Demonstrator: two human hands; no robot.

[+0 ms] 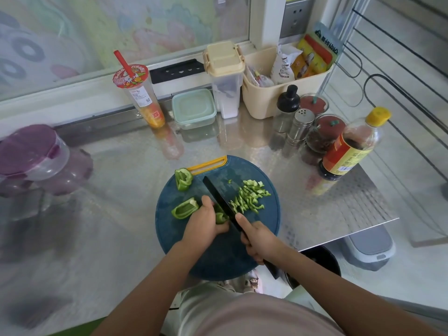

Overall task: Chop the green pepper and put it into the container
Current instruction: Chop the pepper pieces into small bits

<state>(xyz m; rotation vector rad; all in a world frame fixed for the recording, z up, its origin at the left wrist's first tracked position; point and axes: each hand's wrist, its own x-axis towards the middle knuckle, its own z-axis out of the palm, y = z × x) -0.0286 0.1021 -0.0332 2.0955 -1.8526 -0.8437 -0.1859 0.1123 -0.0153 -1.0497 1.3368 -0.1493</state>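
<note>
Head-worn, steeply down, near cutting board (218, 258)

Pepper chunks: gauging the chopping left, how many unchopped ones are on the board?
3 chunks: one near the yellow handle, one left of the left hand, one under that hand beside the knife. More may hide there.

Open counter (116, 185) lies left of the cutting board (213, 260); jars (324, 134) and a sauce bottle (349, 151) crowd its far right.

left hand (206, 221): fingers curled on pepper piece (221, 218) | right hand (258, 241): gripping knife (218, 195), forefinger extended
</note>
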